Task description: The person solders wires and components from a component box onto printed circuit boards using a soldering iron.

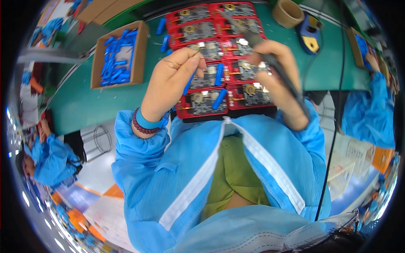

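My right hand (280, 63), blurred by motion, is closed round the dark handle of a soldering iron (278, 69). The iron's tip end points up and left over the far boards. My left hand (175, 69) is pinched on a thin strand that looks like solder wire (196, 51). Beneath both hands lie red trays (202, 113) in two columns, carrying circuit boards (198, 29) with round gold-coloured rings. Blue cylindrical cells (219, 75) rest on some near boards. One more blue cell (188, 85) shows just below my left fingers, partly hidden.
A cardboard box (95, 63) of blue cells stands left on the green bench (76, 105). Loose blue cells (161, 26) lie beside the trays. A tan round container (287, 13) and a blue-and-yellow iron stand (311, 36) are at the far right. Co-workers in blue sit on both sides.
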Demonstrator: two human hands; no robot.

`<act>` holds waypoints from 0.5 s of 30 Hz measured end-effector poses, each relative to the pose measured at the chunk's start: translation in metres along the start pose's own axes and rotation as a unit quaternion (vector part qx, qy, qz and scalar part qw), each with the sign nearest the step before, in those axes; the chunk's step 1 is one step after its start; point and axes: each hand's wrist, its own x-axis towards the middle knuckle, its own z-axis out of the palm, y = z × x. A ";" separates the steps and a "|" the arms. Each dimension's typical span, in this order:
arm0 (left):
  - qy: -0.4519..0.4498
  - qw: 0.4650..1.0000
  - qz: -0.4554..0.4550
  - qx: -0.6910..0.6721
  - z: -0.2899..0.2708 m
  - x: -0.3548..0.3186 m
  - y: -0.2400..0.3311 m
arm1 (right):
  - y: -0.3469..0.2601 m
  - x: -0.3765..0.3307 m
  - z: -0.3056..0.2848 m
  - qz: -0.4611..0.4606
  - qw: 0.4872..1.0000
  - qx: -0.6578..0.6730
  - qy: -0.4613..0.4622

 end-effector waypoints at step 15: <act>-0.204 0.968 -0.104 -0.102 0.039 0.014 -0.017 | 0.002 0.000 0.005 -0.054 0.998 -0.034 -0.006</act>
